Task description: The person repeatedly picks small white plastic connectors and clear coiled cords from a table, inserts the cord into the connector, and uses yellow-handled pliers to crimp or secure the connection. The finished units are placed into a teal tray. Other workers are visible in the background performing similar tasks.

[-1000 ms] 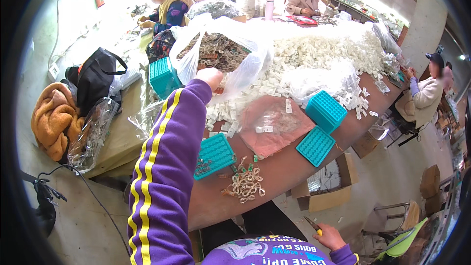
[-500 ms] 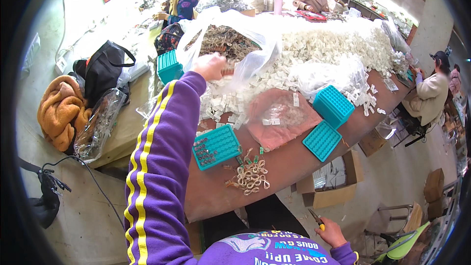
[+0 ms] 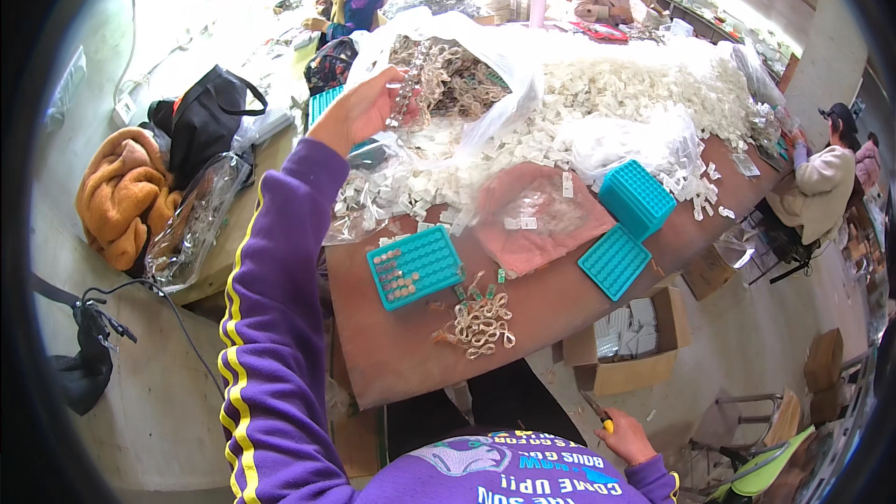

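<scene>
My left hand (image 3: pixel 366 110) reaches to the open white plastic bag (image 3: pixel 523 84), its fingers closed on a dangling clump of wired parts (image 3: pixel 405 98). Behind the clump, the bag holds a heap of tan looped wires (image 3: pixel 459 79). Low at the right, beside my body, my right hand (image 3: pixel 631 437) grips a slim pointed metal tool with a yellow handle (image 3: pixel 609 425); its exact kind is unclear. Near the table's front edge lies a small pile of looped wires (image 3: pixel 481 325). A teal tray (image 3: pixel 434 257) behind it has several small round parts in its left side.
White clear-plastic pieces (image 3: pixel 635 75) form a large heap across the table. A pink bag (image 3: pixel 509 247), stacked teal trays (image 3: pixel 639 196) and a single teal tray (image 3: pixel 614 264) lie at right. On the floor stands a cardboard box (image 3: pixel 644 369). Other people sit farther off.
My left hand has moved left and slightly up from the bag's near edge, and a clump of wired parts now shows in its fingers. My right hand stays low with the tool.
</scene>
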Available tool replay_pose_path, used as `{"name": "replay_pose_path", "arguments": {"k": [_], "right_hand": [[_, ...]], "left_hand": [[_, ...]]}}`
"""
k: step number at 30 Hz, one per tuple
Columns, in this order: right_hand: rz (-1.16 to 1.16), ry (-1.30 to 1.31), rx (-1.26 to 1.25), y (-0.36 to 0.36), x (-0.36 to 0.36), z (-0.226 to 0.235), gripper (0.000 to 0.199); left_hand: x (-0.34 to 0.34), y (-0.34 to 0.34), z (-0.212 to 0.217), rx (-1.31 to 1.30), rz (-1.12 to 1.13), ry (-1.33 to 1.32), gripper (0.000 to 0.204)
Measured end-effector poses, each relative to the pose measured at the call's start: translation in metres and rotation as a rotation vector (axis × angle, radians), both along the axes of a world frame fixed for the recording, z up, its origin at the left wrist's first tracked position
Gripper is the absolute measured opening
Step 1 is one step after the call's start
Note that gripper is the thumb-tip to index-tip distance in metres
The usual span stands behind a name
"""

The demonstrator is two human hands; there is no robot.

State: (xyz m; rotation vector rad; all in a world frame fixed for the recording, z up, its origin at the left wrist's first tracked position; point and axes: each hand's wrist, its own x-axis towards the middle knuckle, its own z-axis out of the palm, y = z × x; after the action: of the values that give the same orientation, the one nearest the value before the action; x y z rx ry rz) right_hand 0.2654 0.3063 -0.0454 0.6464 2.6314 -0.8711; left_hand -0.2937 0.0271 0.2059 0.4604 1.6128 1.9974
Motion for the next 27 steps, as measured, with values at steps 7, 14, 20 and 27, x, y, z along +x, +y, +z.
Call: {"name": "replay_pose_path", "arguments": {"k": [7, 14, 20, 27], "right_hand": [[0.063, 0.161, 0.035, 0.011, -0.028, 0.027, 0.041], [0.029, 0.441, -0.293, -0.005, -0.101, 0.122, 0.036], [0.110, 0.789, -0.533, -0.058, -0.160, 0.185, 0.037], [0.148, 1.047, -0.364, -0.093, -0.187, 0.175, 0.032]], "left_hand": [[0.106, -0.029, -0.023, 0.197, -0.059, -0.110, 0.035], [0.200, -0.033, -0.068, -0.109, -0.139, 0.304, 0.040], [0.246, -0.028, -0.090, -0.499, -0.096, 0.973, 0.034], [0.290, -0.017, -0.085, -0.408, -0.026, 0.865, 0.048]]}}
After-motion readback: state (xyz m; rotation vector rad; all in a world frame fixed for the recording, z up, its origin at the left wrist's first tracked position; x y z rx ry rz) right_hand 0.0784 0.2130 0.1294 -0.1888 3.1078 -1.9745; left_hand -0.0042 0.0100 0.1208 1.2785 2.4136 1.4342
